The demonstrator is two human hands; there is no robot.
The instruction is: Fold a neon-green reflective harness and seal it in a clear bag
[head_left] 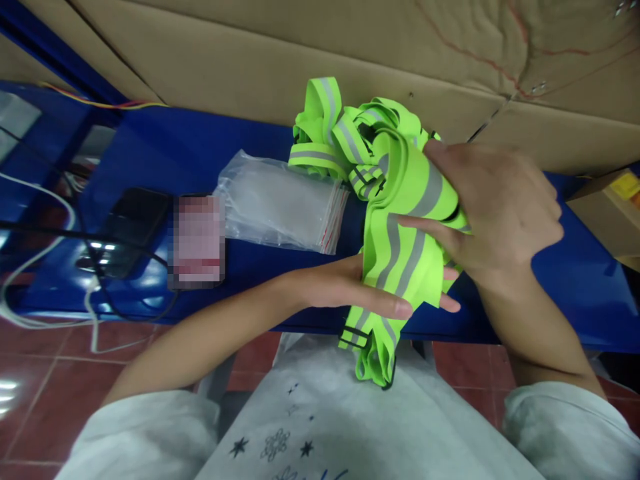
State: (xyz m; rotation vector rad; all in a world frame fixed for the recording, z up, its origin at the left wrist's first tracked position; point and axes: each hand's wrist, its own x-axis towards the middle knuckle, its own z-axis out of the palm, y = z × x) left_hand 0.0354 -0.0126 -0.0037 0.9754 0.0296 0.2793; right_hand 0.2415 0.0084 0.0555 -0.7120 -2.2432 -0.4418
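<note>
A neon-green strap vest with grey reflective stripes (400, 253) hangs over the front edge of a blue table (200, 153). My right hand (495, 207) grips its upper folded part from the right, thumb pressed on a stripe. My left hand (360, 287) lies flat under the lower part, palm up, fingers pointing right. The vest's loose end with black buckles (367, 347) dangles over my lap. More of the same green straps (340, 133) are heaped on the table behind.
A stack of clear zip bags with red seal lines (280, 203) lies left of the straps. Further left are a blurred-out phone (197, 240), a black device (133, 227) and white and black cables (45, 267). Cardboard sheets (250, 60) stand behind the table.
</note>
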